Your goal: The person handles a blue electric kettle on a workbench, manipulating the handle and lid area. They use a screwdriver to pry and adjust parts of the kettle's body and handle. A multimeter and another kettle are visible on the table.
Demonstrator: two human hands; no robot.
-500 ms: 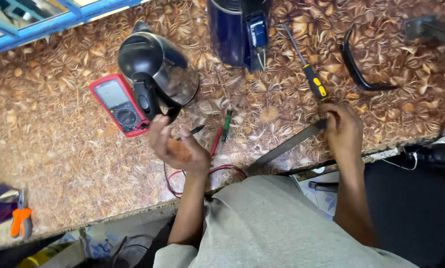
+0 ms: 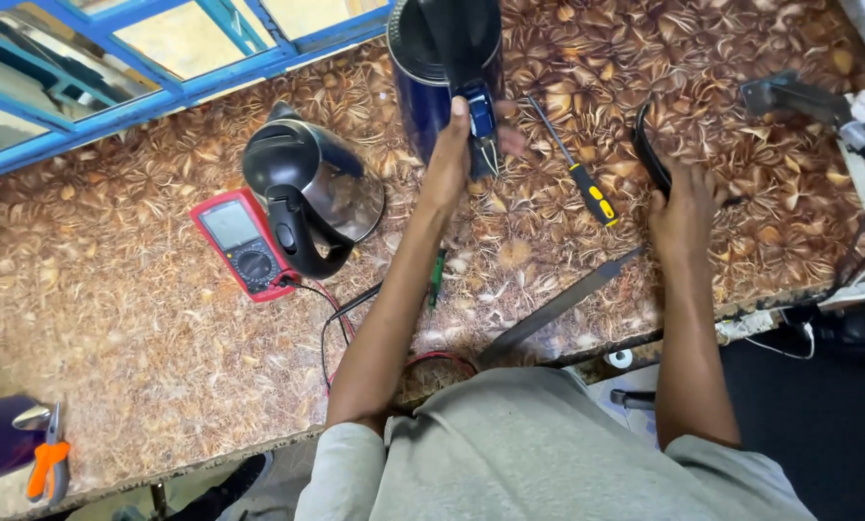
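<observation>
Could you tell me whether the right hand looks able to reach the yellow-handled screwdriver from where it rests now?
Probably yes. The right hand lies on the black curved part, and the screwdriver lies just beside it on open tabletop, with nothing between them. The left hand is on the blue kettle.

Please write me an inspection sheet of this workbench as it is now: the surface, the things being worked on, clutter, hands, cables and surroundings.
Surface: worktop with brown floral pattern, bare in the left part.
Job's things: blue kettle upright at the far edge; black band curved, lying at the right.
Clutter: black kettle lying on its side; red multimeter; yellow-handled screwdriver; flat metal bar; orange pliers at the left edge.
Hands: left hand grips the blue kettle's handle; right hand rests on the black band's end.
Cables: red and black leads run from the multimeter to the near edge.
Surroundings: blue window frame beyond the worktop.
</observation>
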